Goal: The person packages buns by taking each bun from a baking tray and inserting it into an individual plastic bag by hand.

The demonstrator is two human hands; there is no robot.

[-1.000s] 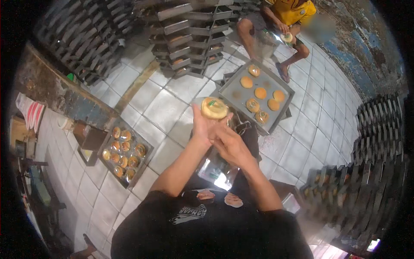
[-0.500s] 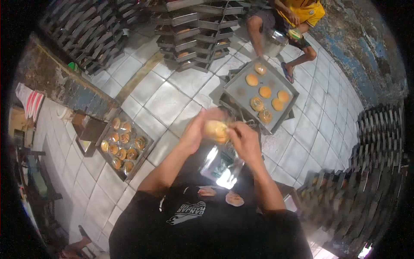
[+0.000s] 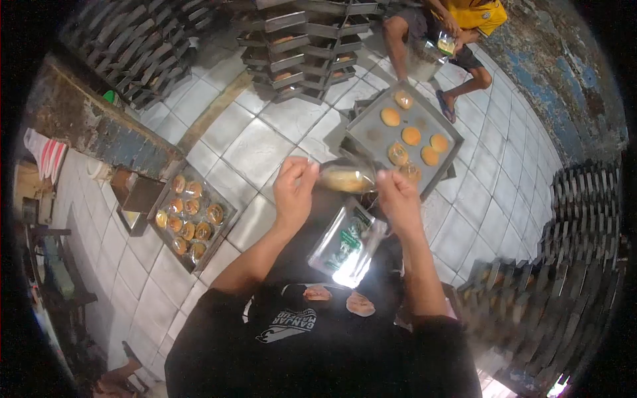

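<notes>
Between my two hands hangs a bun [image 3: 348,180] in a clear plastic bag. My left hand [image 3: 295,192] is closed, pinching one end of the bag at fingertip level. On the other side my right hand [image 3: 399,199] pinches the opposite end. Below them, a pack of shiny clear bags with green print [image 3: 348,240] lies on my lap. Just beyond my right hand is a grey baking tray [image 3: 424,125] with several round buns, some of them in clear wrapping.
On the floor at left, another tray [image 3: 224,224] carries wrapped buns. A person in a yellow shirt [image 3: 474,18] sits beyond the right tray, holding a small packet. Tall stacks of metal trays [image 3: 292,56] stand at the back, with more trays [image 3: 531,318] at lower right.
My hands have moved apart, stretching the bag between them with the bun in the middle. The bag pack on my lap shows more fully. The other person's hands have shifted slightly.
</notes>
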